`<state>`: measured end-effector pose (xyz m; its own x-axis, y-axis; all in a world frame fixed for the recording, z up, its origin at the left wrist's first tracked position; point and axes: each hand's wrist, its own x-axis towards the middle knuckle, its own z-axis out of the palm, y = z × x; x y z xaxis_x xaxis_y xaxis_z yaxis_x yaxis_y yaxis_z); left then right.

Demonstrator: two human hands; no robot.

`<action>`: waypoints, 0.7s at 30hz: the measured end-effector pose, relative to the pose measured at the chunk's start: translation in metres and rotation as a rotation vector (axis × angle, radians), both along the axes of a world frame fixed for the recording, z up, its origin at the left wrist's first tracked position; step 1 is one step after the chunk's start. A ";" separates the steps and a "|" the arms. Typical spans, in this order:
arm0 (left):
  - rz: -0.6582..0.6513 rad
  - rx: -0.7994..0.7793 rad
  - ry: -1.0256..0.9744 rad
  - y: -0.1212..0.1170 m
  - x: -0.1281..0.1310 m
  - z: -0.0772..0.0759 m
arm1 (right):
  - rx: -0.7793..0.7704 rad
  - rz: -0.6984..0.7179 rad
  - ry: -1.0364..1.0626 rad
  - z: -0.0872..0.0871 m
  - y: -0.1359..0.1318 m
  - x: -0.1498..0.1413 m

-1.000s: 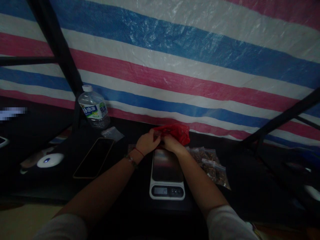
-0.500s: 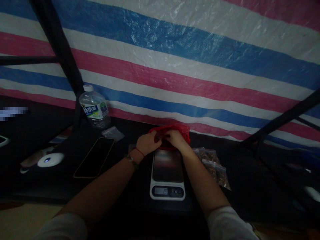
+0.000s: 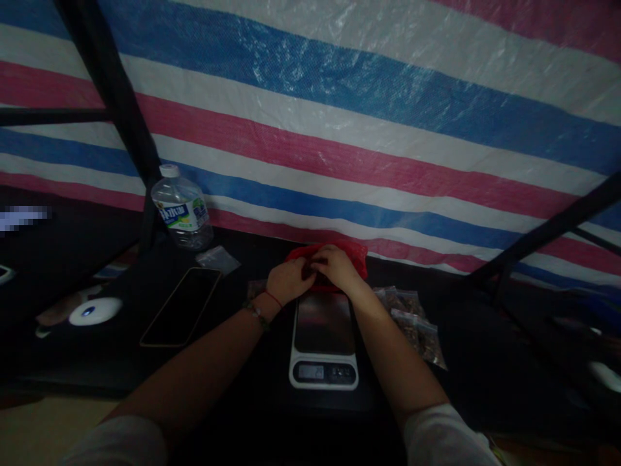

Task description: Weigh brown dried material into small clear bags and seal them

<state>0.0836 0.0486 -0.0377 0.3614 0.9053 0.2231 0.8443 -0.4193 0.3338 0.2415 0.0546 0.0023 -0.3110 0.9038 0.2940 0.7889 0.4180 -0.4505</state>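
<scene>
Behind the kitchen scale point(image 3: 325, 327), a red plastic bag point(image 3: 359, 256) lies open, with dark contents that I cannot make out clearly. My left hand point(image 3: 290, 279) is at the left side of its mouth, fingers curled inward. From the right, my right hand point(image 3: 336, 266) reaches over the bag, its fingers bent and pressed together near the left fingertips. Whatever the fingers pinch is too dark and small to name. The scale's display is lit, and its flat plate shows between my forearms. Beside my left wrist sits a small clear bag point(image 3: 257, 288), partly covered.
Several zip bags of brown pieces point(image 3: 416, 327) lie right of the scale. To the left are a phone point(image 3: 182, 307), a clear plastic packet point(image 3: 218, 259), a large plastic bottle point(image 3: 183, 210) and a white mouse-like device point(image 3: 96, 311). A striped sheet point(image 3: 339, 149) hangs behind the table.
My right hand's fingers have shifted slightly left and up over the red bag, closer to the left hand. The left hand stays at the bag; the view has moved slightly.
</scene>
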 end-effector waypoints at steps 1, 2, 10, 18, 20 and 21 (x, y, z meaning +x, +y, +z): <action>0.004 -0.001 -0.005 0.000 0.000 0.000 | 0.002 0.015 0.004 0.001 0.000 0.000; 0.007 0.000 -0.009 0.000 0.000 0.000 | 0.006 0.020 0.011 0.002 0.000 0.001; 0.064 0.016 0.023 -0.001 -0.002 0.002 | -0.186 -0.177 -0.286 -0.004 0.003 0.021; -0.050 0.043 0.027 0.001 -0.001 -0.002 | -0.387 -0.111 -0.386 -0.017 -0.003 0.019; -0.079 0.011 0.028 0.001 -0.001 -0.004 | -0.395 -0.141 -0.391 -0.018 -0.002 0.018; -0.087 -0.002 0.029 0.001 0.000 -0.004 | -0.400 -0.154 -0.386 -0.018 -0.002 0.018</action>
<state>0.0832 0.0495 -0.0418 0.4446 0.8709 0.2096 0.8142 -0.4904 0.3106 0.2593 0.0530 -0.0155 -0.1842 0.9647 -0.1885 0.9656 0.1419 -0.2177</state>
